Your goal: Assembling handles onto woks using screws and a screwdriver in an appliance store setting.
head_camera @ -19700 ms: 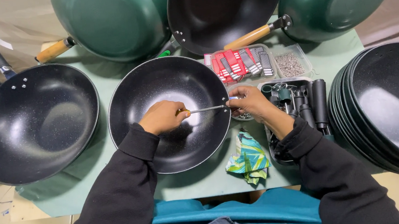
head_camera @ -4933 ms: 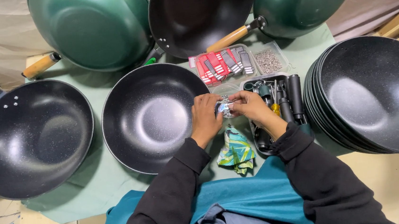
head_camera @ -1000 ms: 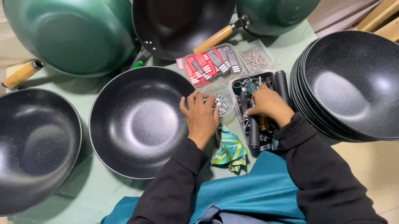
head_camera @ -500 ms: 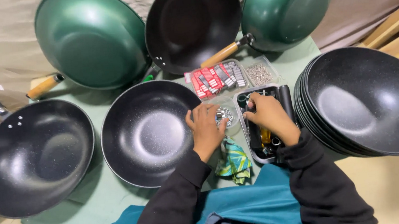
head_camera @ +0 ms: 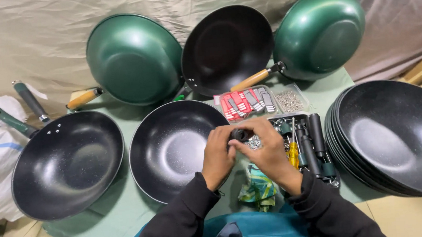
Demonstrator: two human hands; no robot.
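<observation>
My left hand (head_camera: 217,153) and right hand (head_camera: 269,151) meet just past the right rim of the handleless black wok (head_camera: 175,147), and both are closed on a small black knob (head_camera: 240,134) pinched between the fingertips. I take that wok as my landmark on the green-covered bench (head_camera: 128,210). Right of it, under my right hand, sits a tray of black handles and screwdrivers (head_camera: 309,143); further right stands a stack of black woks (head_camera: 395,136). Behind it lie a box of red and grey tags (head_camera: 242,102) and a dish of screws (head_camera: 289,100). Left of it rests a black wok with a green handle (head_camera: 66,162). A patterned cloth (head_camera: 257,191) lies near its right edge, below my wrists.
</observation>
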